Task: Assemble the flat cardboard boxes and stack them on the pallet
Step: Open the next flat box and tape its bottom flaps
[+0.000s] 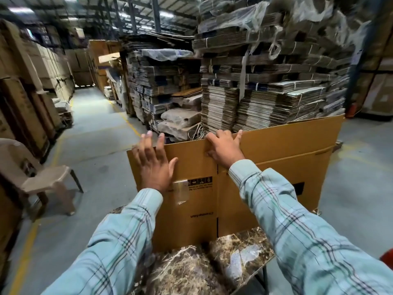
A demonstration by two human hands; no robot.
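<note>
Both hands are on the cardboard box (244, 188): the left hand (154, 165) lies flat with fingers spread against the near panel, while the right hand (224, 146) hooks its fingers over the top edge, thumb on the near face.

Largest first: the stacks of flat cardboard (265, 86) fill the far side from eleven to one o'clock, bundled and strapped, so plenty appears left to assemble. No pallet of finished boxes shows in this view.

Next, the box itself stands on edge at twelve o'clock from the person, its printing upside down and flaps unfolded; it looks only partly opened, early in its own assembly.

A marbled tabletop (238, 250) sits at six o'clock, touching the box's lower edge. A plastic chair (40, 177) waits at nine o'clock.
</note>
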